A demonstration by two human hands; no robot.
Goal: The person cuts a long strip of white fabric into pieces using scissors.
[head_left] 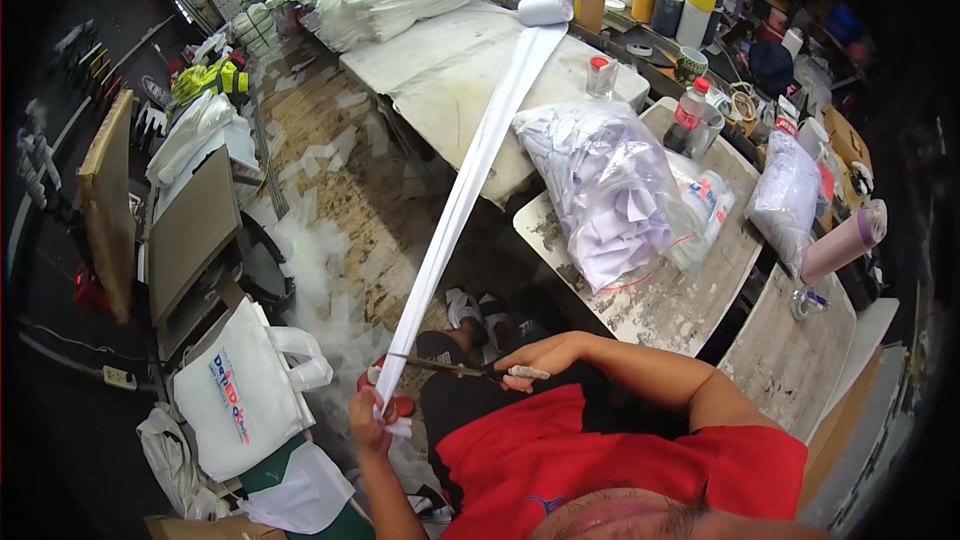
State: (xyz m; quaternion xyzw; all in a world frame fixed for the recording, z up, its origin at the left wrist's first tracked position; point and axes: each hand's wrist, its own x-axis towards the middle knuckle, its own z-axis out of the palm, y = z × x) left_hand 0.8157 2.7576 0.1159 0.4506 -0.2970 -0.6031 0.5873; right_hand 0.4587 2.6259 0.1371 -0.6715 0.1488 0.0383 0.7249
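The pale table (pixel 440 75) is the largest element. From the roll (pixel 545 8) at its edge, the long white strip (pixel 455 210) descends to my left hand (pixel 368 422), which is closed around its lower end. Beside the strip's upper part lies a clear plastic bag (pixel 610 190) of white pieces. My right hand (pixel 540 358) grips the scissors (pixel 455 368), their blades across the strip just above my left hand.

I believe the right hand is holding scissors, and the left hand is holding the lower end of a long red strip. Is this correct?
Not quite: the head view shows the strip is white. The right hand holds scissors; the left hand holds its lower end.
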